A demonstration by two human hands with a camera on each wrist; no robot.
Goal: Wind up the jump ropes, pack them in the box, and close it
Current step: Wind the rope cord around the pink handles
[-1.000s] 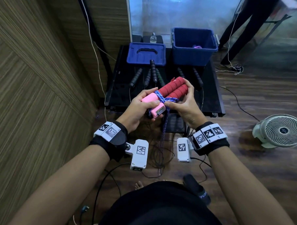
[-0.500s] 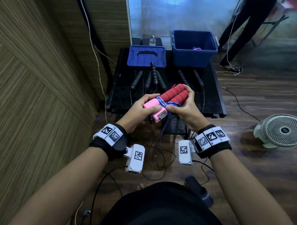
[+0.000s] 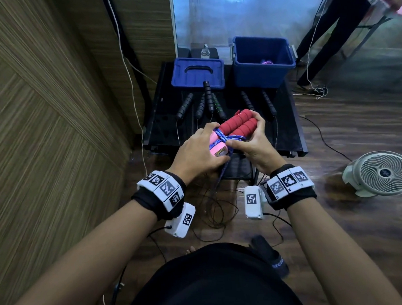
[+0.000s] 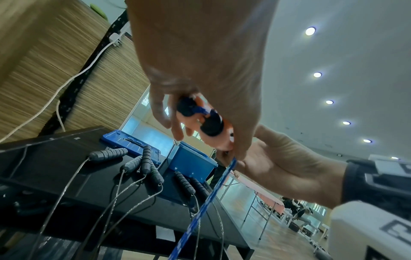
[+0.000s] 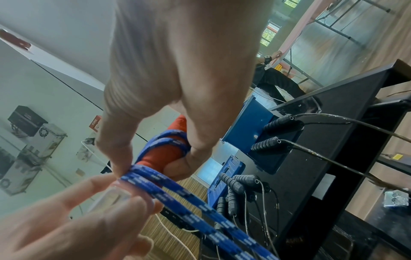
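Note:
Both hands hold one jump rope over the table's front edge. Its two red foam handles point(image 3: 239, 125) have pink ends point(image 3: 218, 150), and blue braided rope point(image 3: 223, 137) is wound round the pair. My left hand point(image 3: 199, 152) curls over the pink ends, seen from below in the left wrist view point(image 4: 211, 126). My right hand point(image 3: 250, 141) grips the red foam, thumb on the rope turns point(image 5: 164, 142). The loose rope point(image 4: 206, 202) hangs toward the floor. The open blue box point(image 3: 263, 64) stands at the back right, its lid point(image 3: 197, 71) lying beside it.
Several black jump rope handles point(image 3: 207, 101) lie on the black table point(image 3: 286, 125), their thin cords hanging over the front edge. A white fan point(image 3: 380, 174) stands on the floor at right. A person point(image 3: 341, 19) stands behind the table. The wood wall is close on the left.
My left hand has rolled over the top of the pink ends, covering them. The bundle has shifted slightly forward toward the table.

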